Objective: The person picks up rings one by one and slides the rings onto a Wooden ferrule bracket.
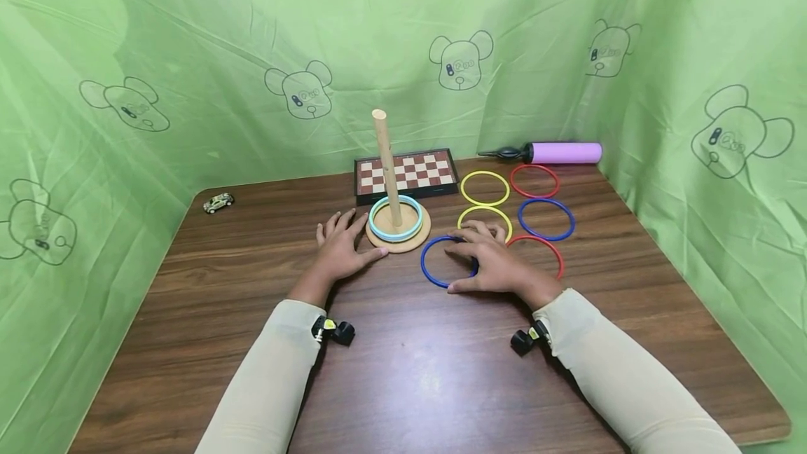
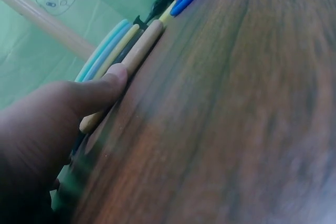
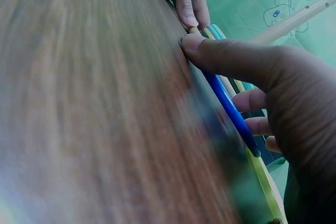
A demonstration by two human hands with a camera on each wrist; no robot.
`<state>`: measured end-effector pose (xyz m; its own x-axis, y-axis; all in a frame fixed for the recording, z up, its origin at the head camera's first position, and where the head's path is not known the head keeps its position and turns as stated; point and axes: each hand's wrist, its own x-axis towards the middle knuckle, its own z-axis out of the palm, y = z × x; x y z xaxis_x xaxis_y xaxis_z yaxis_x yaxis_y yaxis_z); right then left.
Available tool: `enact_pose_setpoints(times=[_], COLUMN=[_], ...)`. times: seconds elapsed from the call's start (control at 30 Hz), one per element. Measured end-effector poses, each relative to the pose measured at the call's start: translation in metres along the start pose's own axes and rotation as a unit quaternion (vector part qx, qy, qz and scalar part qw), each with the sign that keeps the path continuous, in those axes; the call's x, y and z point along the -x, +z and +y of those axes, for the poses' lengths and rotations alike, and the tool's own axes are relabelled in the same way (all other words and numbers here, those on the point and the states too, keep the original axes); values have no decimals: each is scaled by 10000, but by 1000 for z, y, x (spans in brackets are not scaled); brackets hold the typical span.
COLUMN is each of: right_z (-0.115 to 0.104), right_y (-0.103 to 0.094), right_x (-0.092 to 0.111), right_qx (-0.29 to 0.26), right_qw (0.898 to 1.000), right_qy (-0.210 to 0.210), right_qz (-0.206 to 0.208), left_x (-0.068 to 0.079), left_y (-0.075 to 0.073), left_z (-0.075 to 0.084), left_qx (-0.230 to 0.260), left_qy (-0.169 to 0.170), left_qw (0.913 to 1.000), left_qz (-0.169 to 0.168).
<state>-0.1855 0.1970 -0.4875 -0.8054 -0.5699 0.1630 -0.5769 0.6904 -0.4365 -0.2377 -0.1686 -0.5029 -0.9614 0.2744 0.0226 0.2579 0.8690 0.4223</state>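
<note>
A wooden ring-toss stand with an upright peg (image 1: 387, 160) rises from a round base (image 1: 403, 246). Light blue and yellow rings (image 1: 375, 230) lie stacked around the peg's foot. My left hand (image 1: 341, 251) rests at the base's left side, thumb along its near edge and fingers spread. In the left wrist view the thumb (image 2: 116, 74) presses on the base's rim. My right hand (image 1: 494, 261) holds a blue ring (image 1: 429, 273) low over the table, thumb at its near rim and fingers across the far side. The right wrist view shows the same blue ring (image 3: 228, 103) edge-on beneath the fingers.
Right of the stand lie yellow rings (image 1: 463, 182), red rings (image 1: 555, 177) and another blue ring (image 1: 572, 219). Behind are a checkered game board (image 1: 429, 172) and a purple hand pump (image 1: 566, 153). A toy car (image 1: 218, 203) sits far left. Green curtains surround the table.
</note>
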Motion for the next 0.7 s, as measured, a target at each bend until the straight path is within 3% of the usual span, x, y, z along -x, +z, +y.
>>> enact_pose_setpoints(times=[0.23, 0.47, 0.7], right_z=[-2, -3, 0], right_y=[-2, -1, 0], right_x=[-1, -1, 0], right_qx=[13, -65, -164], right_qw=[9997, 9988, 9929], right_qy=[-82, -155, -330], right_qz=[245, 460, 1130], left_x=[1, 6, 8], left_y=[-2, -5, -4], left_z=[1, 5, 10], left_qx=[-230, -345, -364], left_qy=[-111, -250, -320], left_qw=[9997, 9988, 9985], left_qz=[-9, -223, -272])
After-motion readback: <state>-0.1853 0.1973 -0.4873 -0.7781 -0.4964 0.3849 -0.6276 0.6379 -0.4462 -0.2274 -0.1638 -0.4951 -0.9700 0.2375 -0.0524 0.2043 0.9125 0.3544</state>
